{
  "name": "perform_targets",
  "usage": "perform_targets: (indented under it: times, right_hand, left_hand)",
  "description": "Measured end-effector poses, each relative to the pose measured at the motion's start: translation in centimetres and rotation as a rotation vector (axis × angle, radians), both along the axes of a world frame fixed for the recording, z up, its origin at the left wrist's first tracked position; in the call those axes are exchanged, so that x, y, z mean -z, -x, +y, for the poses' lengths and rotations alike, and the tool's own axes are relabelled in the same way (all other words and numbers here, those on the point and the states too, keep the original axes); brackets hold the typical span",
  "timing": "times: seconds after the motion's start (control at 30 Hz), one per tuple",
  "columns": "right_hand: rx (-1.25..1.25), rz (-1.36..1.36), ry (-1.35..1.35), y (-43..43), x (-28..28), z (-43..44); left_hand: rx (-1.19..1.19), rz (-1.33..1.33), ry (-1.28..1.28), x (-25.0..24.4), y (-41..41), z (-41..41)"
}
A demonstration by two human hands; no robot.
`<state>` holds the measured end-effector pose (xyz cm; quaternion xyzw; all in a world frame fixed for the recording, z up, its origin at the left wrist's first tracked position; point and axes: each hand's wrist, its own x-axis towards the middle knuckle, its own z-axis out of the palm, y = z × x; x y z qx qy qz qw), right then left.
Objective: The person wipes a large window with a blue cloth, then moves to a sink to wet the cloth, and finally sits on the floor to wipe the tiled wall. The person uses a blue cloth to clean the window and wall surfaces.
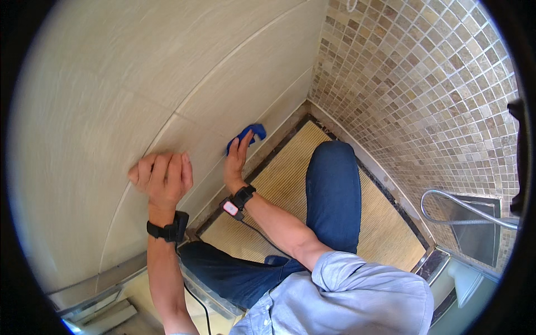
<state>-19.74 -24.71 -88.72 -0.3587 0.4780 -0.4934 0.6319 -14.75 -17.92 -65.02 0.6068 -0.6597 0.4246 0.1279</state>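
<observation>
My right hand [237,161] presses a blue cloth [256,131] flat against the lower part of the beige tiled wall [217,100], close to the floor edge. The cloth lies partly hidden under the fingers. To the left and higher on the same wall, my left hand [163,173] rests with its fingers curled in; I see nothing in it, though its palm side is hidden. Each wrist wears a black strap, and the right one carries a small device [230,207] with a lit face and a cable.
Below me is a ribbed tan floor [268,184] with a dark stone border. A mosaic tile wall [402,71] rises on the right, with a metal shower hose [452,201] before a recessed panel [477,230]. My bent knees take up the middle. A white fixture [465,284] stands at lower right.
</observation>
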Motion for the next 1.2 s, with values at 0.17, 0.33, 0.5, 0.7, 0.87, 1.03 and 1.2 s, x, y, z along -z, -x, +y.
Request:
perform_targets:
  times: [0.17,0.33,0.5,0.7,0.87,1.03,1.2]
  right_hand:
    - [0.174,0.093,0.173,1.6,2.5,-9.8]
    - [0.272,0.075,0.267,5.4,4.1,-21.5]
    - [0.265,-0.088,0.178,7.3,6.6,-26.6]
    - [0.324,-0.209,-0.032,7.5,8.6,-27.7]
    - [0.34,-0.388,-0.068,6.9,8.8,-27.3]
    - [0.439,-0.279,-0.126,7.7,11.2,-28.4]
    - [0.31,-0.292,-0.347,8.2,12.4,-27.9]
  left_hand:
    - [-0.025,-0.015,0.029,0.1,0.5,-0.7]
    - [-0.037,-0.01,0.031,-0.1,0.8,-0.8]
    - [0.071,0.058,-0.099,0.6,1.0,-0.4]
    - [-0.004,-0.027,-0.08,3.2,1.0,-1.7]
    - [-0.041,-0.042,-0.093,3.2,1.2,-1.6]
    - [-0.044,-0.026,-0.114,2.9,1.6,-2.1]
    - [-0.068,-0.025,-0.115,3.0,1.4,-1.4]
